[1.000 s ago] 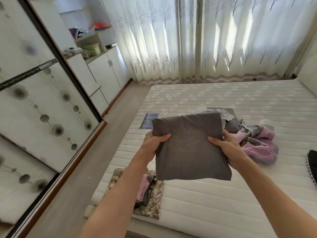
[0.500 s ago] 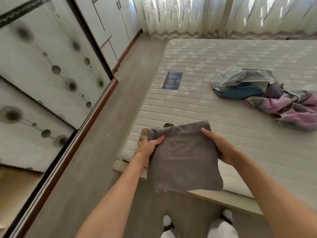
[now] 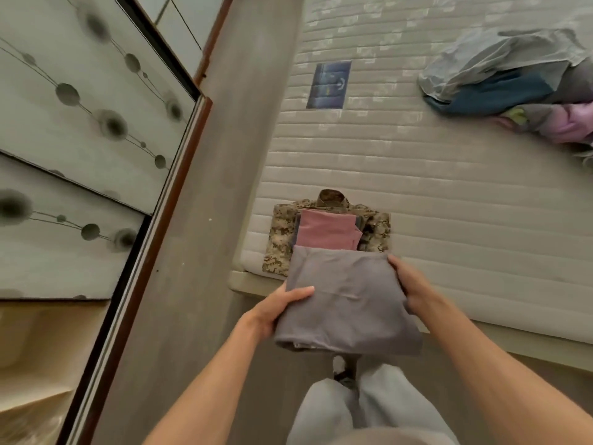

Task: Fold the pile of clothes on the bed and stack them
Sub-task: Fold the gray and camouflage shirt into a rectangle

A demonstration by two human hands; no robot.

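At the bottom of the view are the person's light grey trousers, and just above them one shoe shows on the wooden floor. Both bare forearms reach forward to a folded grey garment, which is held in the air over the near edge of the bed. The left hand grips its left side — the thumb lies on top of the cloth and the other fingers are curled under it, out of sight. The right hand grips the right side in the same way, the thumb on top near the far corner. Just beyond the grey garment, on the mattress corner, lies the stack: a folded camouflage shirt at the bottom and a folded pink garment on it. Further on, a blue label is on the mattress. Far to the right lies the unfolded pile — grey, teal and pink-purple pieces mixed together. On the left stands a wardrobe door with dark round dots.
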